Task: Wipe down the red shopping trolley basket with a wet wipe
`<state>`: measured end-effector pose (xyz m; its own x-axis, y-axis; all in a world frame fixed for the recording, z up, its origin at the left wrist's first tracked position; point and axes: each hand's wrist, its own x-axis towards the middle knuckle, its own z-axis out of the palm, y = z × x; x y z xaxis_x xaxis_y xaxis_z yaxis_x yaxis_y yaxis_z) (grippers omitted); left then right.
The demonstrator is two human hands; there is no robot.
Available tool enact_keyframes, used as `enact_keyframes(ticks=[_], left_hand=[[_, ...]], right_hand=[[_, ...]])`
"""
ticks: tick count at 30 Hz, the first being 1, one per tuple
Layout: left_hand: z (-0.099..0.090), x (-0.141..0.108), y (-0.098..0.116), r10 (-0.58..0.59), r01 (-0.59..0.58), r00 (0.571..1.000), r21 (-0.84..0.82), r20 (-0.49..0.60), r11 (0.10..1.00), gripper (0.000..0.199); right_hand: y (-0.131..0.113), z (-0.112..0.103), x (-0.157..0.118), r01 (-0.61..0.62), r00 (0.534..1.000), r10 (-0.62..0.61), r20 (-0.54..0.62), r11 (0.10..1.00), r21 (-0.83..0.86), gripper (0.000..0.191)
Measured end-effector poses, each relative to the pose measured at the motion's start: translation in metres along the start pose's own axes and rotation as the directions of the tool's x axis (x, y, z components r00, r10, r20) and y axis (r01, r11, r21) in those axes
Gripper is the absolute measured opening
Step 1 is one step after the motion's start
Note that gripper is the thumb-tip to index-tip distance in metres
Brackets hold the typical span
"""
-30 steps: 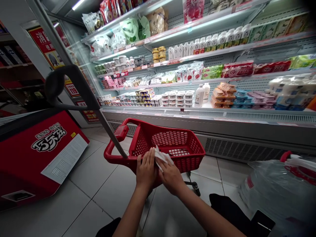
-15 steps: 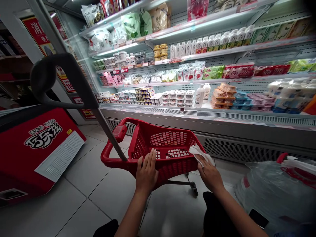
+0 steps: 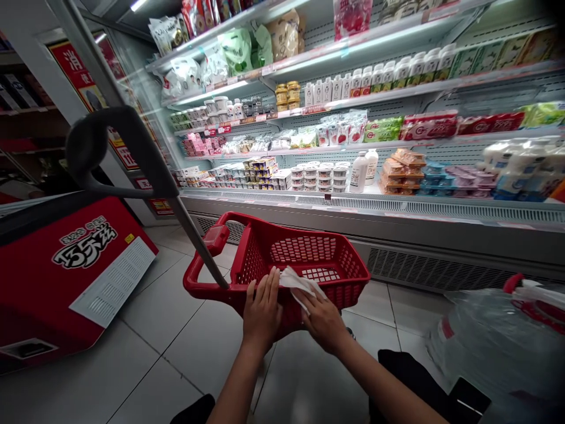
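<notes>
Head view, pole (image 3: pixel 194 234) crossing red cart (image 3: pixel 353 290), shelves (image 3: pixel 313 108) behind

Your left hand (image 3: pixel 261 309) and right hand (image 3: pixel 324 324) are both showing bare, with slender fingers (image 3: pixel 270 284) that are narrowing toward rounded tips. Your left forearm (image 3: pixel 236 374) and right forearm (image 3: pixel 384 380) are also showing bare and smooth in outline, each widening gradually from a slim wrist. Over your legs you are wearing black clothing, which is appearing as a small dark patch on your left leg (image 3: pixel 194 410) and a larger, rounded one on your right leg (image 3: pixel 408 377); its fabric is looking plain and matte.
</notes>
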<state>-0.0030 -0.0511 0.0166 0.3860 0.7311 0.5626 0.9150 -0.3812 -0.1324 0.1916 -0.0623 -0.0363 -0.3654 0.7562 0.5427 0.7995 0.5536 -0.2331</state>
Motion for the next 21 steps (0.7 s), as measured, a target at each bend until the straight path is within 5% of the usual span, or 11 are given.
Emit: enact_keyframes(ticks=[6,10,14,21], left_hand=[[0.001,0.0,-0.006,0.006,-0.007,1.0,0.004,0.008,1.0,0.083],[0.002,0.001,-0.003,-0.012,0.013,1.0,-0.011,0.016,1.0,0.081],[0.001,0.003,-0.003,-0.029,0.03,0.999,-0.054,0.031,0.998,0.08],[0.004,0.017,-0.007,-0.037,0.045,0.996,-0.106,0.077,0.993,0.074]], right_hand=[[0.109,-0.021,-0.051,-0.255,0.967,0.25,-0.056,0.96,-0.114,0.054],[0.145,-0.036,-0.071,-0.406,0.912,0.396,-0.102,0.909,-0.095,0.052],[0.125,-0.032,-0.071,-0.421,0.903,0.409,-0.128,0.904,-0.079,0.052],[0.024,-0.005,-0.013,-0.154,0.988,0.152,-0.032,0.985,-0.076,0.057]])
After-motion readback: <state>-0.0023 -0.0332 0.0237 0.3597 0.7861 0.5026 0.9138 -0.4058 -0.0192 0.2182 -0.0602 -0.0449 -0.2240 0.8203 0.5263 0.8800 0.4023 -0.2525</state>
